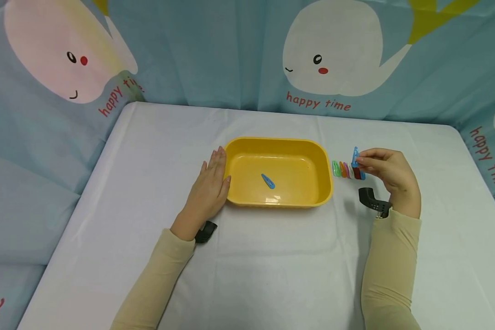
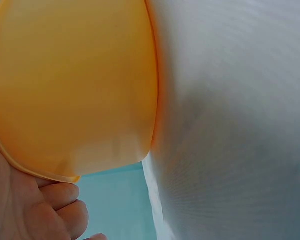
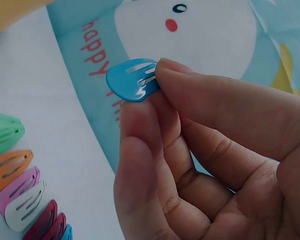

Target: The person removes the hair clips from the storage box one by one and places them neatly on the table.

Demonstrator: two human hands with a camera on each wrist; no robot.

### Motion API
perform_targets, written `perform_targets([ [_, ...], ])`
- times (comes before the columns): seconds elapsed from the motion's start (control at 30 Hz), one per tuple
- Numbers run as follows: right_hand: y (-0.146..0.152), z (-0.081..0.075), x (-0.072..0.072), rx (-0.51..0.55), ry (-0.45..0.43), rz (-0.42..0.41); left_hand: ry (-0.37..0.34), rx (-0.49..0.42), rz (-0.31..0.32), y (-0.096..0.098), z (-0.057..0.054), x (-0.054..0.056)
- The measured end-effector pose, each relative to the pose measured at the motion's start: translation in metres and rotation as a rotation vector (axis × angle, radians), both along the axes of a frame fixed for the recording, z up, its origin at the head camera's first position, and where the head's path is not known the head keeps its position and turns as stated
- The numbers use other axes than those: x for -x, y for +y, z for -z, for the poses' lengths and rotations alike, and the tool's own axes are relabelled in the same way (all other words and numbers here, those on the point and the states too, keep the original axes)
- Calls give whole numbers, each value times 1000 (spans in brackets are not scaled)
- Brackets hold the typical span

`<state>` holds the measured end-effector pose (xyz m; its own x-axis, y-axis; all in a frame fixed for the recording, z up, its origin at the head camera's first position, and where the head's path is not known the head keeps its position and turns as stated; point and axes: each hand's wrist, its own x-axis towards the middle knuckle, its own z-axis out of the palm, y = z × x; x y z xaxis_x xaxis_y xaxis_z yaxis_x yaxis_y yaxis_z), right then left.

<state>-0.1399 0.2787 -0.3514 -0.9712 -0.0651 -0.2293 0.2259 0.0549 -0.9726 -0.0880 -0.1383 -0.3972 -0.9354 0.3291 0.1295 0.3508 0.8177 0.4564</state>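
Note:
Between thumb and fingers, my right hand (image 1: 389, 172) pinches a blue snap hair clip (image 3: 132, 80), raised over the table's right side. Just below it in the head view runs a row of hair clips: green clips (image 3: 4, 134), an orange clip (image 3: 11, 169), a pink one, a white one (image 3: 25, 206), dark red ones and a blue one. My left hand (image 1: 208, 188) rests against the left rim of a yellow basin (image 1: 278, 204), its fingers straight along the outside. Inside the basin lies another blue hair clip (image 1: 268, 181).
The basin stands on a white-covered table (image 1: 272, 275), left of the clip row. Behind the table hangs a blue curtain (image 1: 214, 55) with whale prints. Each wrist carries a black camera mount (image 1: 373, 201).

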Motion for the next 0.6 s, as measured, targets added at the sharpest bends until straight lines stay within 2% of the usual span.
perform_targets([
  [0.23,7,3,0,-37,-43,38,3,-2,2,0,0,0],
  [0.3,8,5,0,-73,-44,48,5,-3,1,0,0,0],
  [0.6,18,8,-2,-95,-51,83,11,-12,2,0,0,0],
])
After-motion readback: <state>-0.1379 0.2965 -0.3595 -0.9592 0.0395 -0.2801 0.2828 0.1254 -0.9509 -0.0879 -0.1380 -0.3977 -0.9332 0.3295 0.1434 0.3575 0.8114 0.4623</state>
